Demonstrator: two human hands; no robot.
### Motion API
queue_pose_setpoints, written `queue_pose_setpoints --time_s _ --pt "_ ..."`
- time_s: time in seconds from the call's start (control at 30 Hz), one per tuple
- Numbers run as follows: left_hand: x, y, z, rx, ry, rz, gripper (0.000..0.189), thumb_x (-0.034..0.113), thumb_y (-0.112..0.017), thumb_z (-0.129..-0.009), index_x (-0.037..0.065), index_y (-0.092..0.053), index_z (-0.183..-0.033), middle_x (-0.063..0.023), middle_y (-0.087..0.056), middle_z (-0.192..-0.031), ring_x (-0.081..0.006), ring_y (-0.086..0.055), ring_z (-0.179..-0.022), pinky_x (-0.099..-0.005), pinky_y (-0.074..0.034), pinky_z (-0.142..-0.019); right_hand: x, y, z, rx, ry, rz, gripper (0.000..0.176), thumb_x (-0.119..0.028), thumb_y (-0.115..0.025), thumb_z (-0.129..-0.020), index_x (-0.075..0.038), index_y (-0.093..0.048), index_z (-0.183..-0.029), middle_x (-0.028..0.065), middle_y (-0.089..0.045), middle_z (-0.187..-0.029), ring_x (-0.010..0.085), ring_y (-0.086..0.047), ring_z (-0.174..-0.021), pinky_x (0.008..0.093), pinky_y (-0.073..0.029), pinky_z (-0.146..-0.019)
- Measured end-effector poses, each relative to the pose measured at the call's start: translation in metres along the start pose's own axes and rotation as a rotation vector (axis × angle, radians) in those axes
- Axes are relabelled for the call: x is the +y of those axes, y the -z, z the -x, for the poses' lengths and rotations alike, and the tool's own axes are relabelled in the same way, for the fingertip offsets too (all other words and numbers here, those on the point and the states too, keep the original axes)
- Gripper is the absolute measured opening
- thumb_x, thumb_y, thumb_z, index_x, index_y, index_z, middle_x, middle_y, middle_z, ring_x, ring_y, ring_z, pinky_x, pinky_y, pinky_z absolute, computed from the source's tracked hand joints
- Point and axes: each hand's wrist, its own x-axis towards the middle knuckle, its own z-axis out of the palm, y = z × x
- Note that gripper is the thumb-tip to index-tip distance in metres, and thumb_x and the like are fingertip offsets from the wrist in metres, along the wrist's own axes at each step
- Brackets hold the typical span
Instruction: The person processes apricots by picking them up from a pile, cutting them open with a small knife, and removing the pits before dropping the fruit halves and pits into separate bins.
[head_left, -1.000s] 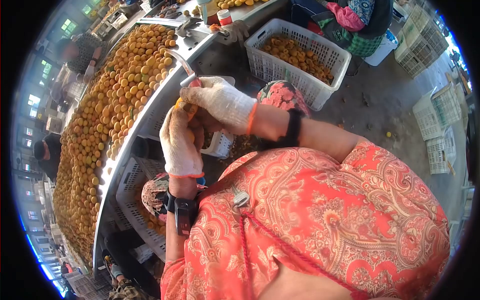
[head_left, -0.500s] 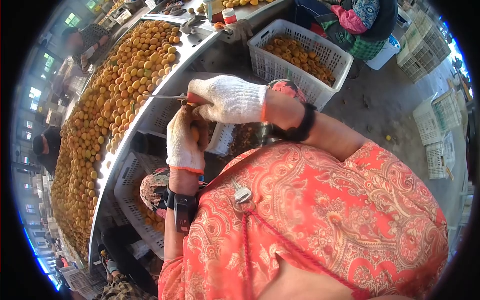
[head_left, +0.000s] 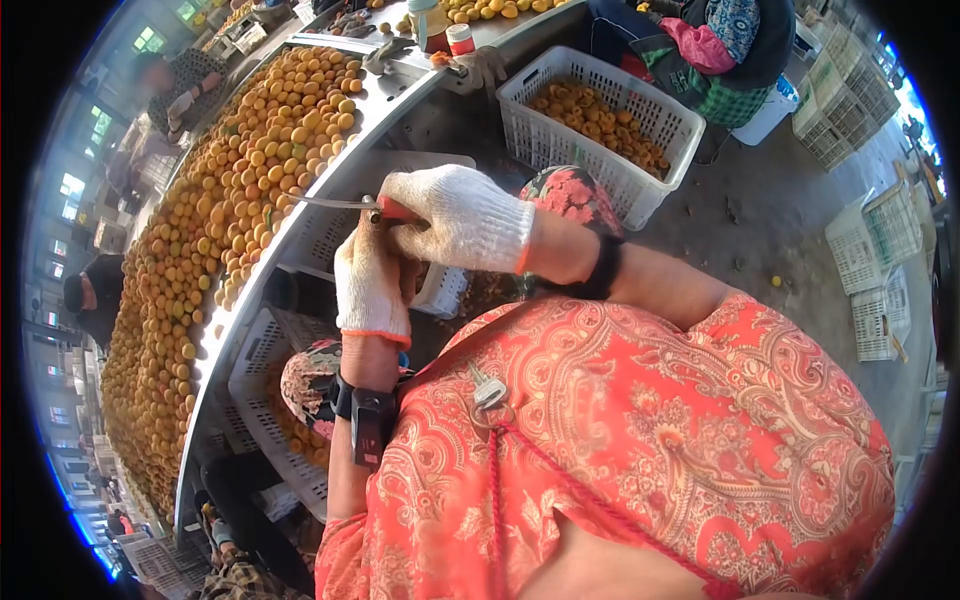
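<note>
My right hand [head_left: 465,218], in a white knit glove, is closed round the red handle of a small knife [head_left: 398,210]. Its thin blade points left, toward the heap of fruit. Just below, my left hand [head_left: 372,285], gloved too and stained at the fingers, is curled shut against the right one. An orange apricot showed in its palm a moment ago; the fingers now mostly hide it. A small dark bit [head_left: 375,215] sits at the left fingertips, too small to name. Whole apricots [head_left: 290,130] lie heaped on the metal table [head_left: 375,125] beyond both hands.
A white crate [head_left: 640,185] of opened apricots stands on the floor at upper right. Another crate [head_left: 255,385], partly filled, is by my left knee. A jar with a red label [head_left: 460,40] is on the table. Co-workers sit around; stacked crates [head_left: 845,90] stand at right.
Both hands stay together. The right hand has turned slightly and shifted down a little, with the knife still in it. The orange fruit in the left palm is less visible.
</note>
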Motion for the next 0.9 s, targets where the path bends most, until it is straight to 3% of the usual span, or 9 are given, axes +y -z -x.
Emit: queue_pose_setpoints --time_s 0.17,0.23,0.3,0.37,0.5,0.57,0.73,0.83,0.9 --pt "0.003 -0.003 0.013 -0.08 -0.041 0.049 0.033 0.043 -0.06 -0.095 0.011 -0.058 -0.086 0.0014 -0.048 -0.054 -0.0109 -0.04 -0.035 -0.0234 -0.023 -0.032 -0.002 -0.005 -0.004 0.17 -0.022 0.074 0.016 -0.017 -0.065 -0.084 -0.003 -0.06 -0.091 0.0194 -0.066 -0.076 0.0396 -0.066 -0.077 0.0449 -0.052 -0.064" --pt "0.008 -0.006 0.014 -0.012 0.009 0.091 0.028 0.038 -0.06 -0.095 0.011 -0.059 -0.088 0.0008 -0.051 -0.055 -0.0114 -0.041 -0.035 -0.0234 -0.025 -0.032 0.003 -0.009 -0.008 0.155 -0.111 -0.109 0.013 -0.014 -0.064 -0.086 -0.001 -0.06 -0.09 0.0207 -0.066 -0.077 0.0368 -0.067 -0.075 0.0422 -0.051 -0.063" --pt "0.005 -0.003 0.009 0.039 -0.026 0.166 0.024 0.035 -0.059 -0.095 0.01 -0.06 -0.091 -0.0009 -0.055 -0.059 -0.0118 -0.046 -0.038 -0.0235 -0.028 -0.033 0.015 -0.021 -0.015 0.289 -0.219 -0.463 0.015 -0.013 -0.063 -0.09 0.001 -0.062 -0.089 0.0103 -0.064 -0.068 0.0156 -0.064 -0.065 0.0324 -0.049 -0.059" --pt "0.01 0.006 0.006 0.098 -0.018 0.175 0.028 0.033 -0.057 -0.098 0.005 -0.063 -0.097 -0.0055 -0.063 -0.069 -0.0113 -0.051 -0.043 -0.0233 -0.032 -0.033 0.021 -0.015 -0.014 0.331 -0.396 -0.629 0.015 -0.014 -0.062 -0.091 0.001 -0.063 -0.087 0.0043 -0.062 -0.068 0.0093 -0.057 -0.063 0.0294 -0.048 -0.059" --pt "0.0 0.02 -0.007 0.122 -0.147 0.152 0.03 0.033 -0.057 -0.098 0.004 -0.065 -0.101 -0.006 -0.064 -0.07 -0.0111 -0.051 -0.043 -0.0227 -0.031 -0.034 0.018 -0.02 -0.011 0.155 -0.474 -0.559 0.033 -0.03 -0.072 -0.088 0.001 -0.064 -0.089 0.0065 -0.064 -0.073 0.0118 -0.06 -0.07 0.0317 -0.048 -0.065" --pt "-0.001 0.018 -0.007 0.122 -0.175 0.107 0.028 0.031 -0.057 -0.098 0.004 -0.065 -0.102 -0.0056 -0.064 -0.071 -0.0109 -0.053 -0.045 -0.0225 -0.032 -0.035 0.01 -0.021 -0.01 0.073 -0.429 -0.335 0.05 -0.044 -0.075 -0.083 0.004 -0.065 -0.091 0.0168 -0.066 -0.077 0.0247 -0.066 -0.076 0.037 -0.05 -0.07" --pt "-0.002 0.027 -0.004 -0.069 -0.31 0.013 0.025 0.026 -0.056 -0.099 0.005 -0.065 -0.11 -0.0046 -0.065 -0.079 -0.0099 -0.059 -0.056 -0.0211 -0.034 -0.038 0.014 -0.021 -0.011 0.057 -0.312 -0.139 0.03 -0.028 -0.071 -0.082 0.0 -0.068 -0.093 0.0239 -0.066 -0.086 0.0393 -0.066 -0.086 0.0424 -0.051 -0.074" --pt "0.006 0.026 0.008 -0.167 -0.259 0.128 0.026 0.02 -0.053 -0.099 0.006 -0.064 -0.118 -0.0039 -0.065 -0.087 -0.0091 -0.061 -0.061 -0.019 -0.035 -0.04 0.01 -0.024 -0.01 0.054 -0.33 -0.186 0.024 -0.023 -0.067 -0.082 -0.001 -0.068 -0.092 0.0244 -0.066 -0.085 0.0407 -0.066 -0.087 0.0438 -0.052 -0.075" --pt "0.009 0.03 0.007 -0.207 -0.268 -0.041 0.03 0.016 -0.052 -0.099 0.009 -0.063 -0.125 -0.0038 -0.065 -0.091 -0.0095 -0.063 -0.066 -0.0176 -0.034 -0.041 0.008 -0.023 -0.01 0.042 -0.324 -0.181 0.023 -0.022 -0.066 -0.083 -0.001 -0.068 -0.091 0.0243 -0.065 -0.083 0.0414 -0.065 -0.086 0.0447 -0.051 -0.074"
